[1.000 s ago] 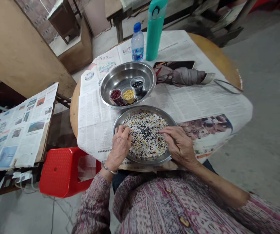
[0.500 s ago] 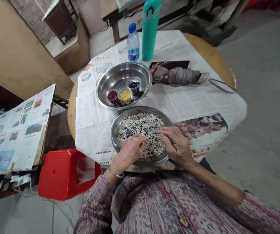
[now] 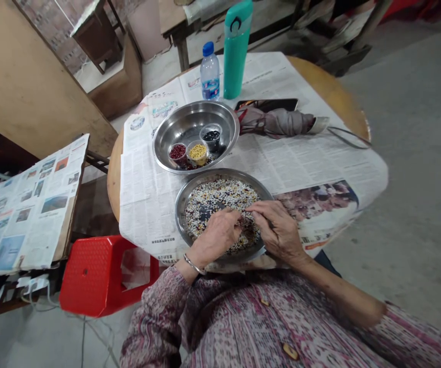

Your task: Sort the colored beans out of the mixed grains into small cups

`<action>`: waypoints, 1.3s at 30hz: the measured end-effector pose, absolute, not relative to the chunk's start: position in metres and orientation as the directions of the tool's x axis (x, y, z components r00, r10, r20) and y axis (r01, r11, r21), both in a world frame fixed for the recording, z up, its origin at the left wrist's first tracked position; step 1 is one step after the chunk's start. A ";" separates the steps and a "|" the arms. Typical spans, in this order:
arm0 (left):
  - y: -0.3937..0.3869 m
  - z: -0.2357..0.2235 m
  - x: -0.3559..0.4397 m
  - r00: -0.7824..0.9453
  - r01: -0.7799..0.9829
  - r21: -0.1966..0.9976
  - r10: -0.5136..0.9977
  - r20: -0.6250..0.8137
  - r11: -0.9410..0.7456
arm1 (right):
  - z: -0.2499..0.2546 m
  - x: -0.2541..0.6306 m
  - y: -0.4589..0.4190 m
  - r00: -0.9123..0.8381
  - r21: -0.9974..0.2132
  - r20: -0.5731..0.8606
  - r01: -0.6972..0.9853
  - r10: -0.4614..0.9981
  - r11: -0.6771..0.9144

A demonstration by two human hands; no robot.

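Note:
A round metal plate [image 3: 181, 204] in front of me holds a layer of mixed grains [image 3: 220, 191], mostly white with yellow and dark ones. My left hand [image 3: 218, 232], a bangle at its wrist, is over the plate's near side, fingers curled together; whatever they hold is hidden. At the right rim, my right hand [image 3: 278, 227] has thumb and forefinger pinched over the grains, and I cannot make out anything between them. Behind stands a steel basin [image 3: 174, 120] with cups of red beans [image 3: 178, 151], yellow beans [image 3: 197, 152] and black beans [image 3: 211, 136], plus loose beans at its bottom.
Newspaper [image 3: 139, 204] covers the round table. Beyond the basin stand a water bottle [image 3: 210, 74] and a teal flask [image 3: 237, 56]. A folded umbrella [image 3: 278, 121] lies at the right beside a phone [image 3: 287, 105]. A red stool [image 3: 88, 276] is at the lower left.
My left hand has moved right across the plate, closer to my right hand, exposing more grains on the left. The right hand has hardly moved.

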State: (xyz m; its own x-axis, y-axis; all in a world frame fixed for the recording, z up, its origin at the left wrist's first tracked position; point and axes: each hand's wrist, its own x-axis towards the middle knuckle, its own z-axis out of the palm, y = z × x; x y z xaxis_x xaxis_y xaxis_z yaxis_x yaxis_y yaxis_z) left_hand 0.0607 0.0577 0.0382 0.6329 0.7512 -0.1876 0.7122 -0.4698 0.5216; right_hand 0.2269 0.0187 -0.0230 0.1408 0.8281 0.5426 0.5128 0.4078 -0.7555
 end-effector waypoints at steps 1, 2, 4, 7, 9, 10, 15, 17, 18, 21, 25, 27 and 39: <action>0.058 0.040 0.063 0.646 0.694 0.566 0.732 -0.217 -0.445 | -0.023 0.227 0.019 0.141 -0.755 0.542 0.514 0.829 0.407; 0.059 0.041 0.065 0.652 0.683 0.600 0.719 -0.242 -0.417 | -0.023 0.227 0.019 0.139 -0.754 0.544 0.514 0.828 0.409; 0.063 0.045 0.068 0.638 0.675 0.637 0.728 -0.250 -0.372 | -0.024 0.227 0.019 0.135 -0.751 0.551 0.510 0.823 0.419; 0.074 0.046 0.073 0.607 0.657 0.636 0.785 -0.127 -0.405 | -0.024 0.227 0.018 0.154 -0.760 0.549 0.501 0.822 0.413; 0.084 0.044 0.076 0.614 0.645 0.596 0.789 -0.031 -0.478 | -0.024 0.226 0.017 0.182 -0.769 0.539 0.505 0.823 0.392; 0.088 0.043 0.077 0.627 0.641 0.564 0.779 0.005 -0.520 | -0.024 0.226 0.017 0.197 -0.771 0.536 0.510 0.821 0.381; 0.104 0.042 0.077 0.644 0.697 0.373 0.764 0.051 -0.613 | -0.027 0.224 0.017 0.223 -0.767 0.538 0.530 0.813 0.362; 0.107 0.043 0.075 0.610 0.751 0.300 0.792 0.023 -0.588 | -0.028 0.225 0.017 0.215 -0.760 0.547 0.533 0.809 0.372; 0.108 0.043 0.073 0.603 0.766 0.274 0.798 0.009 -0.582 | -0.028 0.225 0.017 0.211 -0.758 0.550 0.533 0.808 0.377; 0.111 0.042 0.068 0.611 0.765 0.280 0.791 -0.033 -0.580 | -0.028 0.226 0.018 0.203 -0.767 0.538 0.521 0.818 0.375; 0.104 0.043 0.057 0.579 0.788 0.354 0.803 -0.145 -0.504 | -0.027 0.226 0.017 0.205 -0.775 0.528 0.513 0.825 0.369; 0.094 0.047 0.051 0.546 0.815 0.350 0.815 -0.195 -0.462 | -0.027 0.226 0.017 0.203 -0.771 0.532 0.519 0.822 0.370; 0.054 0.041 0.060 0.783 0.607 0.261 0.620 -0.038 -0.751 | -0.026 0.226 0.015 0.222 -0.788 0.507 0.511 0.833 0.344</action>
State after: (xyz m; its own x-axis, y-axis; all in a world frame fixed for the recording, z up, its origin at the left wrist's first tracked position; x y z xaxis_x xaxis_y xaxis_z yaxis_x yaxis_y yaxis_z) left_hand 0.0599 0.0536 0.0405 0.7835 0.6203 -0.0384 0.6070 -0.7505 0.2613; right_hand 0.2265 0.0150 -0.0261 0.2221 0.8325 0.5075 0.5108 0.3440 -0.7879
